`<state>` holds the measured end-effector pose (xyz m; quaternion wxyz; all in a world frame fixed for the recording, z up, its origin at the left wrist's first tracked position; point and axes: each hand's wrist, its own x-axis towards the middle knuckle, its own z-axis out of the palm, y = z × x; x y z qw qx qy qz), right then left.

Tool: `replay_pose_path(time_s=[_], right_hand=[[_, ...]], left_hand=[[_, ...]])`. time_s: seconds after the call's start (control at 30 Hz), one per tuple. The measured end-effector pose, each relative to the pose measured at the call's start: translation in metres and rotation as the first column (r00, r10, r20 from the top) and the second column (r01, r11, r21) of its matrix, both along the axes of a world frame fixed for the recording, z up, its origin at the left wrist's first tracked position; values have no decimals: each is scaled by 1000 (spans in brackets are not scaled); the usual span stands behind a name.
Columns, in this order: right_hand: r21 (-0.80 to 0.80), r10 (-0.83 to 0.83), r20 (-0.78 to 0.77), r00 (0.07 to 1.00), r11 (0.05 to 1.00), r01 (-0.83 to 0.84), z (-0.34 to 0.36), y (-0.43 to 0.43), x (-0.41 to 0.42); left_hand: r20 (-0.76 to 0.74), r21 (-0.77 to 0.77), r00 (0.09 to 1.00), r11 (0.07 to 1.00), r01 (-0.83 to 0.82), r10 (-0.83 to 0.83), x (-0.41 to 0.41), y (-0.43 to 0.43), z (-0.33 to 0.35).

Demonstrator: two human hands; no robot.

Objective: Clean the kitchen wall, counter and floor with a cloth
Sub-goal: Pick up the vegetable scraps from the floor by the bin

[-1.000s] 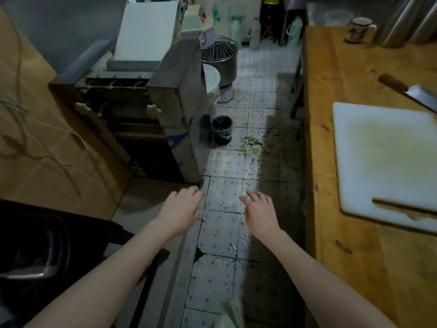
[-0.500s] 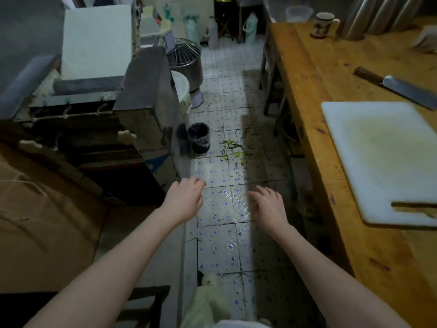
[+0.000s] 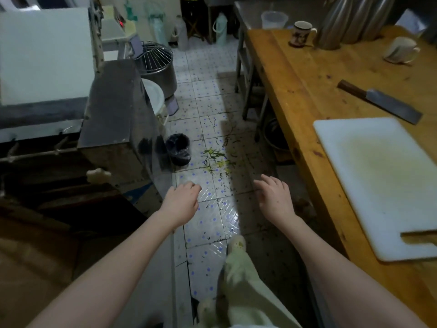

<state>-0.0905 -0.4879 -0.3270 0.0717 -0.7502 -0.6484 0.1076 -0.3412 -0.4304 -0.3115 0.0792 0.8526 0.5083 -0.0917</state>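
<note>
Both my arms reach forward over the tiled floor. My left hand hangs with its fingers loosely curled and holds nothing. My right hand has relaxed, nearly straight fingers and is empty too. Green vegetable scraps litter the tiles just beyond my hands. The wooden counter runs along the right. No cloth shows in either hand. My pale trouser leg and shoe step forward below the hands.
On the counter lie a white cutting board, a cleaver, a mug and a tipped white cup. A metal machine stands at left, with a small black bin and a mixer bowl beyond it.
I have walked forward down the aisle; the scraps and bin are nearer. My left fingers have curled in a little, and my foot has come into view.
</note>
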Motion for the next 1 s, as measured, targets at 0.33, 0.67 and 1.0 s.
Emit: replay_pose_path(time_s=[0.33,0.67,1.0], right_hand=[[-4,64,-40,997,998,-64,-6,160,49],[-90,141,-49,989,985,-145,-19,270,70],[-146,177,-51,983,972,-183,-43,388,45]], left_hand=[[-28,-12,997,997,-77,76,51,141,-6],[21,15,992,992,-123,123,73,234,-18],[13,-75,989,986,-149,150,61,351,-55]])
